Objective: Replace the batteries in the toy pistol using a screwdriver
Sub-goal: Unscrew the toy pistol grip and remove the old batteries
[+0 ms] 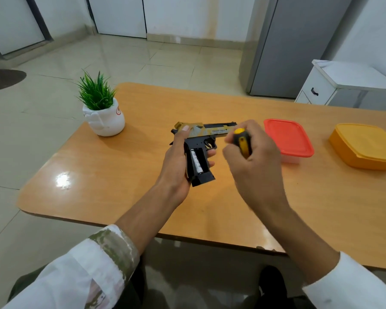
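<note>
A black and tan toy pistol (206,131) is held above the wooden table (125,175), barrel pointing right. My left hand (178,166) grips it around the handle and rear of the slide. The grip's battery compartment is open, and a white battery (197,162) lies inside it. My right hand (253,161) is just right of the pistol, its fingers curled round a screwdriver with a black and yellow handle (243,141). The screwdriver's shaft and tip are hidden behind the hand.
A small green plant in a white pot (104,112) stands at the table's left. A box with a red lid (288,139) and a yellow lidded box (366,146) sit at the right. A grey fridge (296,45) and white cabinet (348,85) stand beyond.
</note>
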